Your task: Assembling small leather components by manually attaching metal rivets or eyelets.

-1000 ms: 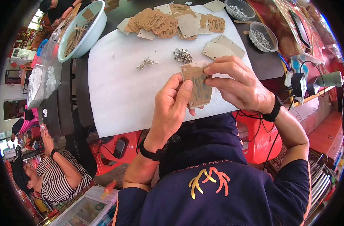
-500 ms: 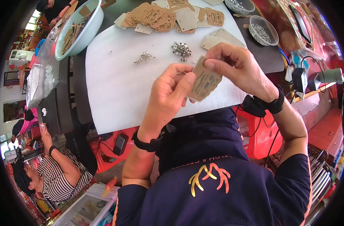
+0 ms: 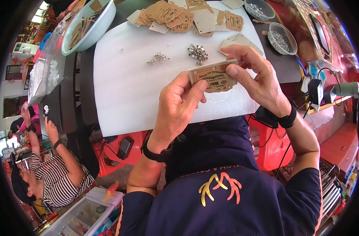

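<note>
Here, left fingers (image 3: 198,89), right fingers (image 3: 239,74) pinch card (image 3: 216,81), long axis crosswise, printed side showing.

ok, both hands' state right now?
Left hand: closed on the left end of a flat brown printed cardboard card.
Right hand: pinching the card's right end.

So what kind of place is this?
Maybe a small workshop: there's a pile of cards, heaps of tiny metal pieces on a white sheet, and a light-blue basin beside them.
</note>
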`<state>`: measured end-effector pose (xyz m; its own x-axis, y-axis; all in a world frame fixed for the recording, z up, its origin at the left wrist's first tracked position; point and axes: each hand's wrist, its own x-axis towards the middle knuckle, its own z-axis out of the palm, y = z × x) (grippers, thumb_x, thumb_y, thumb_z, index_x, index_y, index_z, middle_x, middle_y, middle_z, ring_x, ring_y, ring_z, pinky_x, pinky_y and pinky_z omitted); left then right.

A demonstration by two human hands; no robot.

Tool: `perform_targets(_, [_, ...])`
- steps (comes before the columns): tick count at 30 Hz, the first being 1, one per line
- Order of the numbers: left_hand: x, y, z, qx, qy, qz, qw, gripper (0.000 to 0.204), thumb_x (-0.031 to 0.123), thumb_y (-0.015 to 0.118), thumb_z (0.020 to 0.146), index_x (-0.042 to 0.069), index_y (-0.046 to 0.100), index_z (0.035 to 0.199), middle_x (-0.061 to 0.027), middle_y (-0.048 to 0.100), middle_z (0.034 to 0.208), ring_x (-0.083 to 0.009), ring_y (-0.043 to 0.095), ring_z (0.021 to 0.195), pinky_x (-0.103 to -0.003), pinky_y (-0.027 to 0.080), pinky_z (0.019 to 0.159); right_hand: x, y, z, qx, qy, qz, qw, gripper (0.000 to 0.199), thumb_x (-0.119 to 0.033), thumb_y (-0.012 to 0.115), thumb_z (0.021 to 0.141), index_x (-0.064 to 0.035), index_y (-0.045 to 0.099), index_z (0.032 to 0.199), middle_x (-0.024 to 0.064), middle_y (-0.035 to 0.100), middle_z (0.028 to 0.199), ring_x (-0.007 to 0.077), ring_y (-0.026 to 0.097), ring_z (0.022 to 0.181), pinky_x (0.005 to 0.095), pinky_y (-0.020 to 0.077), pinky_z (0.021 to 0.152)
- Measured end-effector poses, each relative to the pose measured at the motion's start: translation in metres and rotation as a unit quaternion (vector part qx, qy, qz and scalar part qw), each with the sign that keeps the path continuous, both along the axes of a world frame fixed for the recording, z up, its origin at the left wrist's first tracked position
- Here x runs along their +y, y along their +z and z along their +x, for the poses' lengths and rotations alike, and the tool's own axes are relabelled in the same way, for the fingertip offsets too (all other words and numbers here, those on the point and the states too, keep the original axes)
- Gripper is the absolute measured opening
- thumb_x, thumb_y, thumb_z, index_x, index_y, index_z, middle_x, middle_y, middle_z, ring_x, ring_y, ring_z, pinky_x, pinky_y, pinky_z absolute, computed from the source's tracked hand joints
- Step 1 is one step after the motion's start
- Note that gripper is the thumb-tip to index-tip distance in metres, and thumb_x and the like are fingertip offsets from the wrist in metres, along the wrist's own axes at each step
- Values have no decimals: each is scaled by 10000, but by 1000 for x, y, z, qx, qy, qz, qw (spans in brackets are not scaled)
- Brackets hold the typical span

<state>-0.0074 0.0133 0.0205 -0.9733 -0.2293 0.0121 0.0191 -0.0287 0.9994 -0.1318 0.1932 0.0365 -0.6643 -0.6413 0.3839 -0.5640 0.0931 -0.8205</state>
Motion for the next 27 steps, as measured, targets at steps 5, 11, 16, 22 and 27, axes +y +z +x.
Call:
perform_targets(5, [0,11,0,-9,-38,1,999,184,171,608,966,1,637,1027,-5,605,730,-48,532,667,-219,424,586,-2,2,-3,39,102,86,990,298,-251,653,945,-6,621,1110,105,646,778,161,588,657,296,465,592])
perform_targets(11, [-3,14,1,-18,-39,-8,999,217,208,587,988,0,637,1022,0,606,749,-50,538,667,-210,426,578,-3,-1,12,-128,79,91,984,270,-250,592,988,11,597,1055,101,650,795,136,595,716,319,480,628])
perform_targets(16, [1,12,0,19,-44,9,999,346,269,445,1051,-27,610,1118,-82,662,890,-124,620,714,-237,471,570,-3,2,17,-165,74,67,981,264,-238,542,1015,15,594,1068,88,653,826,127,580,761,314,488,675])
perform_targets(22, [3,6,0,33,-39,60,997,384,273,381,1070,-46,593,1087,-106,655,895,-157,644,726,-264,526,587,1,3,19,-200,56,87,974,322,-295,490,1039,-6,604,1124,26,594,755,90,522,669,271,443,608])
perform_targets(27, [3,4,-1,35,-48,41,997,409,294,375,1071,-50,582,1144,-136,669,934,-186,655,752,-289,533,595,-1,-11,19,-114,49,21,992,260,-206,539,1012,16,613,1125,113,677,839,174,638,746,335,507,680])
